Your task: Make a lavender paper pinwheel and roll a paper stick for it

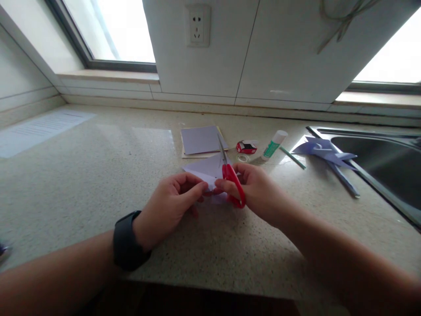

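Both hands (171, 204) (259, 191) near counter edge (210, 287)

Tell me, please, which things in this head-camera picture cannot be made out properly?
- Paper: its near part is hidden behind the left hand and right hand.
- Scissors: the handle loops are partly covered by the right hand's fingers; whether the blades cut is too small to tell.
- Small red box: print too small to read.
- Sink: cut off by the right edge.
- Sheet at far left: text blurred.
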`<state>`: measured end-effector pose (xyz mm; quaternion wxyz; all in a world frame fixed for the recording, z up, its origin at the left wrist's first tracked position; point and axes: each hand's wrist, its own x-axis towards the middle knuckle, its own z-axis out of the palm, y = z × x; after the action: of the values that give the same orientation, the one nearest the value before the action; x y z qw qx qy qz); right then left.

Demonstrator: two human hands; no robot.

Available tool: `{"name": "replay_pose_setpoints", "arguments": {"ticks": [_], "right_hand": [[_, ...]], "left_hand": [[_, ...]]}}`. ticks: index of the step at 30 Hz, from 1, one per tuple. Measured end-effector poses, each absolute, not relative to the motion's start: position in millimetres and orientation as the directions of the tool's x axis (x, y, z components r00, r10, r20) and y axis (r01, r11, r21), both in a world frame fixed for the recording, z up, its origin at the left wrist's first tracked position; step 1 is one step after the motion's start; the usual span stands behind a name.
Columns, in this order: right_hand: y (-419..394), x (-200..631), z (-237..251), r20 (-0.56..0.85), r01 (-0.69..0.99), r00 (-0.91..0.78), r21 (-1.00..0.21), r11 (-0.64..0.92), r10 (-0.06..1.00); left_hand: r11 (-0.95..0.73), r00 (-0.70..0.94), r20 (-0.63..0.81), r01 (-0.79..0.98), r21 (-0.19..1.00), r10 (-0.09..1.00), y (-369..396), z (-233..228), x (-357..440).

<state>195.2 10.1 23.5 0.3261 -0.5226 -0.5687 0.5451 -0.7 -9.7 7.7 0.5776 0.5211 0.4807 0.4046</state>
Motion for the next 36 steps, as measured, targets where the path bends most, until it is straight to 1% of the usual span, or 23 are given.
{"name": "replay_pose_setpoints", "arguments": {"ticks": [3,7,10,15,20,28,36], "right_hand": [[7.2,192.3,18.8,-0.221,0.199,-0.268,-0.965,-0.170,0.938],[4.7,191.6,16.3,-0.221,0.110,-0.293,-0.974,-0.196,0.930],[4.1,191.8,14.9,-0.223,0.077,-0.308,-0.975,-0.209,0.925],[4.6,193.9,13.0,-0.202,0.082,-0.280,-0.979,-0.187,0.938],[4.4,193.9,12.5,-0.196,0.077,-0.256,-0.980,-0.182,0.947],[1.6,190.6,16.7,-0.246,0.025,-0.311,-0.968,-0.251,0.918],[1.0,192.0,14.6,-0.236,0.071,-0.298,-0.972,-0.225,0.925]], "left_hand": [[0.117,0.234,-0.126,0.050,0.992,0.964,-12.2,9.2,0.2],[0.094,0.245,-0.105,0.054,0.994,0.964,-13.4,7.3,0.0],[0.091,0.271,-0.101,0.049,0.995,0.957,-13.2,4.5,-0.3],[0.085,0.333,-0.107,0.081,0.993,0.937,-13.1,3.4,-0.5],[0.087,0.335,-0.105,0.068,0.994,0.936,-12.5,3.7,0.5],[0.095,0.331,-0.126,0.108,0.990,0.935,-13.8,4.3,-0.9],[0.086,0.336,-0.116,0.101,0.991,0.935,-13.3,5.1,0.3]]}}
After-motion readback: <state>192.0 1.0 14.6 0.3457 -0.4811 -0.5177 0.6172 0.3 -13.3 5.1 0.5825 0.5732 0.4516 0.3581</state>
